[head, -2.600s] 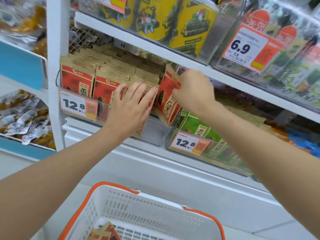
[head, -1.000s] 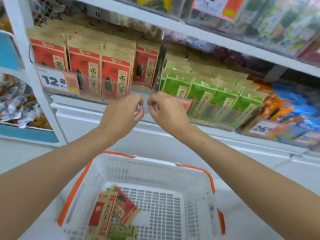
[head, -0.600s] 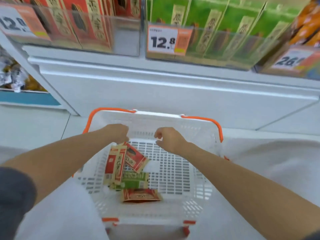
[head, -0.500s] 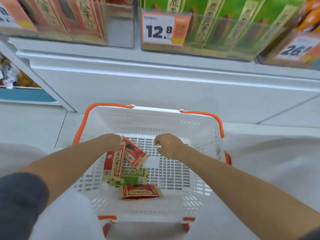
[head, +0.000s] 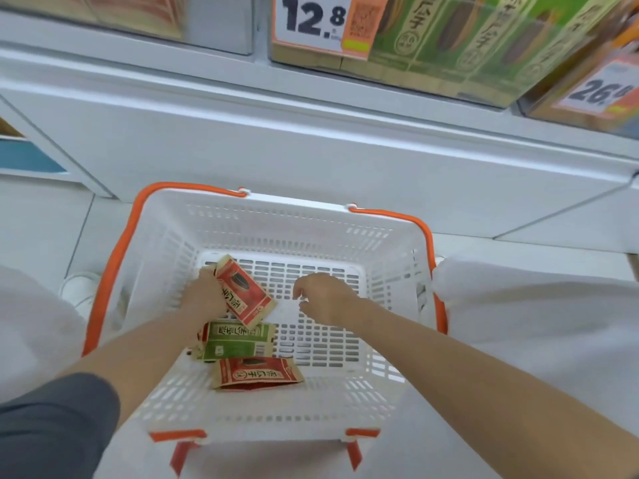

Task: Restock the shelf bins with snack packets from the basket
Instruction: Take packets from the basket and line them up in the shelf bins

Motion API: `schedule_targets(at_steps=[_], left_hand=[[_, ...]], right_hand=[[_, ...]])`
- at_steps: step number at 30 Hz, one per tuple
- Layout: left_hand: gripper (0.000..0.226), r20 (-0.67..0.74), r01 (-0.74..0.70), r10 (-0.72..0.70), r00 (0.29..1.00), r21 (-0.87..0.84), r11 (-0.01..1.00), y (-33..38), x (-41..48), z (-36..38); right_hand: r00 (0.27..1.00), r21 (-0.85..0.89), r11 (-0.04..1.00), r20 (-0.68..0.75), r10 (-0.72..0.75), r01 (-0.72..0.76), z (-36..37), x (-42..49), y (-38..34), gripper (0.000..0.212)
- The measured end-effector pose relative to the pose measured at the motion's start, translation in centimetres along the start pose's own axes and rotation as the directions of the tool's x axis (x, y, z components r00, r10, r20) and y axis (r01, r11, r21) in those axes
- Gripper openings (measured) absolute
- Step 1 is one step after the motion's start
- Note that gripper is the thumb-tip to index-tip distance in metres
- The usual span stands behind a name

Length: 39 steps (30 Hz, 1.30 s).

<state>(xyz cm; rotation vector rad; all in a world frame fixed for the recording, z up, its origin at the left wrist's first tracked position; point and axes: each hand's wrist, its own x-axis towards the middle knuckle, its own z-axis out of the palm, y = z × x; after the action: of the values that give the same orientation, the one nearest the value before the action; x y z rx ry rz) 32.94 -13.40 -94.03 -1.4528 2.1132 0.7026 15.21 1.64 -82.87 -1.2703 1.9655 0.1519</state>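
Shelf [head: 311, 140] spans the top of view, 10 to 2 o'clock. Bins sit on it: green-packet bin [head: 449, 46] at 12–1 o'clock with a 12.8 price tag [head: 311, 19], red-packet bin [head: 131, 15] at 11 o'clock, mostly cut off.

Basket [head: 276, 216], white with orange handles, fills the centre, on the floor under the shelf. Few packets left in it, all in the left half of the base.

Left hand [head: 204, 299] is down in the basket, fingers closed round the left edge of a red packet [head: 245, 295]. That packet is tilted, long axis running 11 to 5 o'clock, lower corner overlapping the green packet [head: 238, 340]. Green packet lies flat, long axis 9 to 3 o'clock, just at 6 o'clock of the left hand. Second red packet [head: 259, 373] lies flat below it, same 9–3 axis, nearest the near wall.

Right hand [head: 325, 295] hovers over bare basket floor, fingers loosely curled, nothing in it, just at 3 o'clock of the gripped red packet.

Key relation: loose packets lie at 7–8 o'clock from the empty right hand, directly under the left forearm. The left hand is nearer but occupied, so the right hand likely has to reach across leftward. Red bin is up at 11 o'clock from the held packet, a straight lift.
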Motion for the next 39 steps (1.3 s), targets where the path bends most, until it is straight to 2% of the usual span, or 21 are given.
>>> schedule_targets(at_steps=[5, 9, 11, 13, 14, 15, 19, 21, 24, 27, 28, 30, 31, 32, 33, 35, 37, 39], left_hand=[[0.022, 0.11, 0.011, 0.016, 0.994, -0.242, 0.97, 3.4, -1.3, -7.7], [0.029, 0.292, 0.024, 0.141, 0.946, -0.497, 0.868, 7.0, -4.1, -14.3], [0.028, 0.295, -0.059, 0.274, 0.915, -0.574, 0.817, 8.5, -6.2, -17.9], [0.029, 0.232, -0.169, 0.376, 0.897, -0.605, 0.778, 9.4, -8.3, -21.5], [0.028, 0.186, -0.217, 0.41, 0.893, -0.622, 0.753, 9.5, -9.2, -23.1], [0.028, 0.139, -0.262, 0.443, 0.886, -0.638, 0.724, 9.3, -10.0, -24.6], [0.029, -0.038, -0.432, 0.58, 0.814, -0.708, 0.559, 8.2, -12.3, -28.8], [0.03, -0.142, -0.536, 0.627, 0.766, -0.679, 0.502, 8.5, -13.1, -30.6], [0.03, -0.317, -0.632, 0.611, 0.725, -0.658, 0.409, 9.3, -14.0, -33.0], [0.032, -0.645, -0.785, 0.447, 0.619, -0.531, 0.321, 9.7, -14.9, -35.7], [0.035, -0.754, -0.83, 0.363, 0.547, -0.434, 0.35, 9.6, -14.9, -36.6], [0.039, -0.901, -0.826, 0.299, 0.315, -0.105, 0.553, 8.9, -14.5, -38.2], [0.042, -0.921, -0.741, 0.335, 0.201, 0.08, 0.666, 8.4, -13.8, -38.7], [0.048, -0.916, -0.623, 0.38, 0.131, 0.222, 0.75, 7.8, -12.9, -39.0], [0.056, -0.901, -0.513, 0.418, 0.114, 0.307, 0.802, 7.2, -11.9, -39.0], [0.067, -0.878, -0.374, 0.457, 0.143, 0.38, 0.846, 6.3, -10.5, -38.7], [0.072, -0.858, -0.302, 0.486, 0.167, 0.425, 0.854, 5.9, -9.9, -38.4], [0.073, -0.854, -0.288, 0.489, 0.18, 0.429, 0.856, 5.9, -10.0, -38.4]], right_hand=[[0.996, 0.059, 0.998, -0.082, 0.025, -0.021, -1.8, 0.1, -0.3, 0.027], [0.963, 0.165, 0.986, -0.268, 0.01, 0.035, -6.0, -0.6, -1.5, 0.04], [0.92, 0.272, 0.954, -0.393, -0.007, 0.123, -8.5, -1.5, -2.9, 0.058], [0.873, 0.351, 0.904, -0.485, -0.048, 0.244, -10.8, -2.7, -4.5, 0.079], [0.856, 0.376, 0.88, -0.514, -0.062, 0.289, -12.1, -3.3, -5.3, 0.083], [0.84, 0.391, 0.862, -0.538, -0.071, 0.323, -13.3, -3.9, -5.8, 0.079], [0.768, 0.294, 0.885, -0.632, -0.104, 0.362, -19.1, -6.3, -7.5, 0.037], [0.763, 0.196, 0.919, -0.629, -0.15, 0.342, -22.0, -7.3, -8.6, 0.039], [0.745, 0.093, 0.932, -0.631, -0.216, 0.35, -26.0, -8.7, -10.2, 0.027], [0.704, 0.073, 0.927, -0.674, -0.225, 0.367, -30.1, -10.5, -11.6, 0.022], [0.675, 0.074, 0.921, -0.703, -0.224, 0.383, -31.4, -11.1, -12.1, 0.024], [0.57, 0.021, 0.915, -0.788, -0.233, 0.403, -34.0, -12.3, -13.2, 0.027], [0.51, -0.018, 0.915, -0.826, -0.242, 0.404, -35.1, -12.7, -13.7, 0.026], [0.457, -0.059, 0.918, -0.853, -0.251, 0.393, -36.2, -13.0, -14.2, 0.023], [0.413, -0.102, 0.922, -0.872, -0.263, 0.372, -37.0, -13.2, -14.7, 0.02], [0.36, -0.177, 0.932, -0.887, -0.29, 0.317, -38.2, -12.9, -15.7, 0.018], [0.353, -0.225, 0.936, -0.881, -0.314, 0.271, -38.7, -11.8, -16.6, 0.017], [0.355, -0.254, 0.937, -0.875, -0.328, 0.24, -39.0, -10.3, -17.3, 0.015]])
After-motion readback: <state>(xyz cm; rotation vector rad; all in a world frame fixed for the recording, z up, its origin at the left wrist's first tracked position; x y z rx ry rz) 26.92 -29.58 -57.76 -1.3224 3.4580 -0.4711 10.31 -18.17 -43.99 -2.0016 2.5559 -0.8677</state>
